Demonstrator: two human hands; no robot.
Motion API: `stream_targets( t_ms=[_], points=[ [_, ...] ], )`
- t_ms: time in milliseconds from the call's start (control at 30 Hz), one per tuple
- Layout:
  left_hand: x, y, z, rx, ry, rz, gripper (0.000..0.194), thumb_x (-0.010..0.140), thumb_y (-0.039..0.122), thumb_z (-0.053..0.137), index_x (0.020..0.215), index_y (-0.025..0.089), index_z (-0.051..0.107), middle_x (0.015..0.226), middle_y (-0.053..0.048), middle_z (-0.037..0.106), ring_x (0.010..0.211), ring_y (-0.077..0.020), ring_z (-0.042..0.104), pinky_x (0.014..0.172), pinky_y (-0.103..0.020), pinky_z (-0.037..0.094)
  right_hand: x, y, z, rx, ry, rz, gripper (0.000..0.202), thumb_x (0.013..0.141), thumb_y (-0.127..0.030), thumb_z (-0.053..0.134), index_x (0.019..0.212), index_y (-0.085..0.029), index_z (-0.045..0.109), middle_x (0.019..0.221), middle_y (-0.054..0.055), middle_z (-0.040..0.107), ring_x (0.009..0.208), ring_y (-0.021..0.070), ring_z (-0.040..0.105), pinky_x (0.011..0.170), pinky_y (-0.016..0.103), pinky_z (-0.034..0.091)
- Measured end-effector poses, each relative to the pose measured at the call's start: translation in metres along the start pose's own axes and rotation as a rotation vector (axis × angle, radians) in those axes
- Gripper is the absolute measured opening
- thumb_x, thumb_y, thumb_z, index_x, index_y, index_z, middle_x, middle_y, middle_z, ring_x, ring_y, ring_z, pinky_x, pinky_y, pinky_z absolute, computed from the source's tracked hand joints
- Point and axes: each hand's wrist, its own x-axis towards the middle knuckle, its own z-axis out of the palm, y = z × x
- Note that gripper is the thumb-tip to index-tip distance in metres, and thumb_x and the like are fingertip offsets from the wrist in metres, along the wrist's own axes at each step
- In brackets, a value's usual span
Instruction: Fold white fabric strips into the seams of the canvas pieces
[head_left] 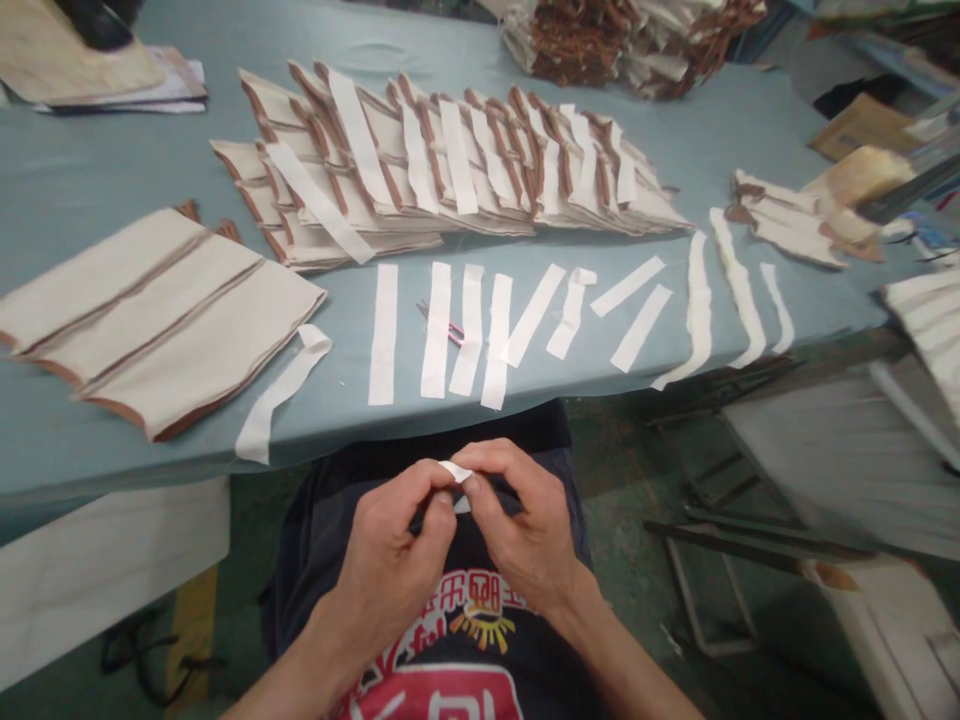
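Note:
A small white strip (457,471) is pinched between my two hands, just off the table's front edge and above my lap. My left hand (401,535) grips its left end with thumb and forefinger. On the other end, my right hand (525,520) closes thumb and fingers, the two hands nearly touching. Part of the strip hangs below, partly hidden by the fingers. Beyond my hands, several flat white strips (383,335) lie spread on the blue-green table (352,435). Small scissors or snips (454,329) lie partly under them.
Overlapping cream panels with brown edges (480,170) span the table's middle, white strips on them. A panel stack (150,310) lies left, with a curled strip (285,395) beside it. Brown-edged bundles (577,40) sit at the back. A metal-framed stand (712,590) is at lower right.

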Motion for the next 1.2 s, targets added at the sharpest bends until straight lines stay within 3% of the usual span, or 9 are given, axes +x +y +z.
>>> stream_targets(
  t_ms=[200,267,400,500,633,733,867,1033,1200],
  points=[
    [-0.002,0.009,0.000,-0.078,-0.077,-0.139,0.026,0.092,0.014,0.047,0.080,0.019,0.069,0.065,0.003,0.063,0.060,-0.0130,0.060,0.063,-0.022,0.048,-0.010,0.009,0.004,0.110,0.069,0.243,0.021,0.100,-0.027,0.062,0.083,-0.021,0.074,0.078,0.001,0.074,0.069,0.0140,0.071,0.066,0.019,0.057],
    [-0.003,0.011,0.000,-0.094,-0.121,-0.222,0.028,0.092,0.014,0.047,0.083,0.019,0.073,0.068,0.001,0.067,0.065,-0.0144,0.064,0.066,-0.023,0.049,-0.013,0.014,0.007,0.115,0.088,0.310,0.025,0.098,-0.036,0.066,0.080,-0.021,0.075,0.076,0.002,0.074,0.065,0.0149,0.070,0.061,0.019,0.057],
    [-0.006,0.010,-0.001,-0.124,-0.188,-0.323,0.034,0.088,0.009,0.049,0.095,0.019,0.080,0.092,-0.005,0.081,0.088,-0.0185,0.073,0.082,-0.026,0.052,-0.016,0.018,0.010,0.098,0.142,0.470,0.034,0.092,-0.052,0.069,0.079,-0.021,0.075,0.077,0.004,0.074,0.065,0.0180,0.071,0.058,0.020,0.059],
    [-0.009,0.005,-0.001,-0.193,-0.226,-0.417,0.033,0.087,0.010,0.050,0.098,0.014,0.080,0.091,-0.008,0.083,0.071,-0.0152,0.066,0.069,-0.025,0.050,-0.015,0.019,0.006,0.054,0.201,0.535,0.040,0.088,-0.059,0.071,0.079,-0.021,0.074,0.073,0.003,0.073,0.063,0.0181,0.069,0.057,0.021,0.058],
    [-0.017,-0.003,-0.002,-0.342,-0.291,-0.569,0.027,0.083,0.013,0.053,0.095,0.010,0.077,0.083,-0.009,0.081,0.057,-0.0107,0.053,0.057,-0.022,0.041,-0.010,0.019,0.001,0.009,0.136,0.597,0.043,0.080,-0.061,0.077,0.083,-0.019,0.076,0.066,0.003,0.071,0.054,0.0178,0.067,0.051,0.022,0.056],
    [-0.024,-0.006,-0.008,-0.367,-0.213,-0.526,0.024,0.084,0.020,0.057,0.098,0.012,0.075,0.084,-0.008,0.079,0.063,-0.0126,0.057,0.062,-0.024,0.045,-0.007,0.010,0.004,0.069,0.166,0.631,0.045,0.084,-0.062,0.073,0.084,-0.018,0.074,0.059,0.001,0.065,0.050,0.0153,0.061,0.046,0.021,0.050],
    [-0.025,-0.012,-0.018,-0.308,-0.025,-0.420,0.023,0.089,0.031,0.061,0.103,0.016,0.073,0.088,-0.007,0.078,0.071,-0.0162,0.062,0.067,-0.027,0.049,-0.006,-0.001,0.014,0.269,0.045,0.652,0.050,0.085,-0.066,0.071,0.080,-0.017,0.071,0.053,-0.003,0.056,0.044,0.0099,0.047,0.042,0.020,0.041],
    [-0.018,-0.003,-0.025,-0.270,-0.097,-0.372,0.028,0.089,0.037,0.061,0.104,0.016,0.074,0.090,-0.007,0.077,0.075,-0.0187,0.065,0.069,-0.029,0.053,-0.008,-0.010,0.013,0.364,0.003,0.683,0.049,0.088,-0.064,0.072,0.082,-0.016,0.070,0.057,-0.003,0.056,0.045,0.0075,0.041,0.042,0.019,0.035],
    [-0.014,0.010,-0.022,-0.127,-0.080,-0.247,0.017,0.085,0.028,0.064,0.093,0.019,0.076,0.077,-0.001,0.073,0.067,-0.0157,0.063,0.064,-0.025,0.051,-0.013,-0.013,0.008,0.269,-0.011,0.586,0.038,0.095,-0.052,0.067,0.083,-0.016,0.072,0.060,-0.001,0.062,0.048,0.0088,0.046,0.045,0.020,0.037]
  ],
)
